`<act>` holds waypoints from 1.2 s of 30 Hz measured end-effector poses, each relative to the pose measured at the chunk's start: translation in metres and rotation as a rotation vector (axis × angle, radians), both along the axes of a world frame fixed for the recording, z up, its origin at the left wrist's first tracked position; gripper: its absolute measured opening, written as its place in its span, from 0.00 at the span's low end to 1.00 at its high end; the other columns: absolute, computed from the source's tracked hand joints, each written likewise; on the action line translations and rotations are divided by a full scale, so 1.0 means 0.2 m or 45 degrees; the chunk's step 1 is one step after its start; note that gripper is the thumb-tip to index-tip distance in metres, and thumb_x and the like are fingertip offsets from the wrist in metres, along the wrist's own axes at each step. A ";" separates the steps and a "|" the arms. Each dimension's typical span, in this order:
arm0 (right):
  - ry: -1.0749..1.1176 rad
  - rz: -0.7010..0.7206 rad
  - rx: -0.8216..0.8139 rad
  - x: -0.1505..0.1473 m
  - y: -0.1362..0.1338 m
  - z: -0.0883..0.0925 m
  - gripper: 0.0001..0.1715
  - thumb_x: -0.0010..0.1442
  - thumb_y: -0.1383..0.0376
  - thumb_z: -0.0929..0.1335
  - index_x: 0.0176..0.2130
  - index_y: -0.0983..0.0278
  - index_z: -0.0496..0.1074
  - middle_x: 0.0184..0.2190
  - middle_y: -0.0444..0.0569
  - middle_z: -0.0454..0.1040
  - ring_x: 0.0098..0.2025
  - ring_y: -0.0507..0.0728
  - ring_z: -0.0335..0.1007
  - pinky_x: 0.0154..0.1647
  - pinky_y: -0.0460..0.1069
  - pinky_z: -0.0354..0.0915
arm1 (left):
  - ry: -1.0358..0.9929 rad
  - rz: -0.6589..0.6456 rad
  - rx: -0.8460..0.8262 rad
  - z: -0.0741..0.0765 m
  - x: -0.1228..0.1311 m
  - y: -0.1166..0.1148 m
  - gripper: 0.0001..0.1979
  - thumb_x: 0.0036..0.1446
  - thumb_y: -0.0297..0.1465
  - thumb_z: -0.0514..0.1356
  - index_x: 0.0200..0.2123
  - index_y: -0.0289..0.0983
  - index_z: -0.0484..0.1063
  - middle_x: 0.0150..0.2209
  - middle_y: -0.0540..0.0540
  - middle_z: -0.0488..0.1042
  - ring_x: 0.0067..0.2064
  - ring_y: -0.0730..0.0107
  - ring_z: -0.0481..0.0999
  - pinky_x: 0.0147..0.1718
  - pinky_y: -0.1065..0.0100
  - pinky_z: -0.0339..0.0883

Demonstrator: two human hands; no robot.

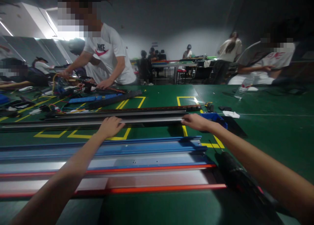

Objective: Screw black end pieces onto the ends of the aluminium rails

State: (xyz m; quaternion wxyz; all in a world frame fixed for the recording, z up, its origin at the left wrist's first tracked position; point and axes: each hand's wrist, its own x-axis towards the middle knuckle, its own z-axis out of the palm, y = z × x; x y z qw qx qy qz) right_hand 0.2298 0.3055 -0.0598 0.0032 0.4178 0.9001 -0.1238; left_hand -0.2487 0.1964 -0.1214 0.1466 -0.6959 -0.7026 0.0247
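Note:
A long black and silver metal rail [152, 120] lies crosswise in front of me on the green table [157, 205]. My left hand [110, 127] has its fingers curled over the middle of this rail. At the rail's right end, my right hand [195, 122] pinches it between thumb and fingers. Behind it runs another dark strip [137, 110], close and nearly parallel. Nearer to me are blue-edged metal channels [157, 148] and a red-edged channel [162, 178], partly covered by my left forearm.
A dark power tool [237, 174], blurred, lies under my right forearm. Past my right hand sit a blue tray [216, 118] and a white scrap [231, 114]. Across the table a person [110, 51] handles a strip among wires. A clear bottle [241, 90] stands far right.

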 end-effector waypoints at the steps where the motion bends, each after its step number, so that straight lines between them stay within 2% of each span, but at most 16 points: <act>1: 0.041 -0.039 0.096 -0.02 0.03 -0.02 0.30 0.71 0.49 0.62 0.61 0.63 0.71 0.61 0.58 0.73 0.60 0.67 0.70 0.62 0.65 0.63 | -0.017 0.015 -0.034 -0.03 0.00 0.01 0.29 0.68 0.47 0.44 0.50 0.33 0.75 0.50 0.32 0.78 0.53 0.45 0.75 0.53 0.51 0.65; 4: 0.105 -0.127 0.290 -0.10 0.11 -0.13 0.29 0.70 0.53 0.67 0.65 0.60 0.64 0.69 0.56 0.61 0.66 0.68 0.61 0.65 0.69 0.57 | -0.059 0.046 -0.091 -0.08 0.00 0.01 0.32 0.68 0.49 0.42 0.47 0.31 0.75 0.46 0.31 0.79 0.50 0.45 0.78 0.50 0.52 0.67; 8: 0.100 -0.189 0.355 -0.17 0.17 -0.27 0.28 0.68 0.56 0.69 0.64 0.60 0.66 0.68 0.55 0.62 0.65 0.68 0.62 0.63 0.70 0.60 | -0.099 0.059 -0.130 -0.08 0.01 -0.01 0.34 0.68 0.50 0.40 0.47 0.30 0.74 0.46 0.30 0.79 0.50 0.46 0.78 0.50 0.54 0.67; 12: 0.058 -0.237 0.344 -0.20 0.21 -0.35 0.28 0.68 0.56 0.69 0.63 0.60 0.66 0.66 0.55 0.63 0.64 0.68 0.64 0.62 0.70 0.62 | -0.156 0.036 -0.189 -0.05 0.00 -0.03 0.35 0.68 0.52 0.39 0.45 0.32 0.76 0.46 0.32 0.80 0.49 0.49 0.79 0.48 0.57 0.68; 21: 0.021 -0.246 0.363 -0.18 0.22 -0.36 0.27 0.68 0.56 0.69 0.63 0.61 0.66 0.65 0.55 0.65 0.62 0.67 0.66 0.60 0.68 0.65 | -0.272 0.038 -0.134 -0.09 -0.02 -0.04 0.38 0.66 0.54 0.39 0.50 0.30 0.76 0.51 0.31 0.78 0.54 0.46 0.76 0.55 0.54 0.67; 30: 0.022 -0.256 0.333 -0.17 0.19 -0.36 0.28 0.68 0.56 0.69 0.63 0.60 0.66 0.66 0.55 0.64 0.63 0.68 0.65 0.61 0.69 0.63 | -0.355 0.075 -0.126 -0.07 0.01 -0.07 0.39 0.67 0.55 0.37 0.50 0.33 0.78 0.53 0.34 0.78 0.56 0.47 0.76 0.55 0.56 0.67; 33: 0.008 -0.259 0.302 -0.16 0.18 -0.36 0.30 0.68 0.55 0.69 0.64 0.60 0.65 0.68 0.55 0.61 0.65 0.69 0.62 0.64 0.71 0.60 | -0.380 0.082 -0.151 -0.06 0.02 -0.10 0.40 0.67 0.54 0.37 0.51 0.33 0.78 0.54 0.34 0.78 0.58 0.48 0.75 0.56 0.57 0.66; 36: -0.020 -0.262 0.266 -0.15 0.16 -0.35 0.33 0.68 0.54 0.69 0.67 0.58 0.61 0.72 0.55 0.55 0.69 0.71 0.54 0.67 0.73 0.52 | -0.400 0.099 -0.176 -0.04 0.03 -0.12 0.40 0.67 0.55 0.37 0.53 0.34 0.77 0.56 0.36 0.78 0.59 0.49 0.75 0.57 0.58 0.65</act>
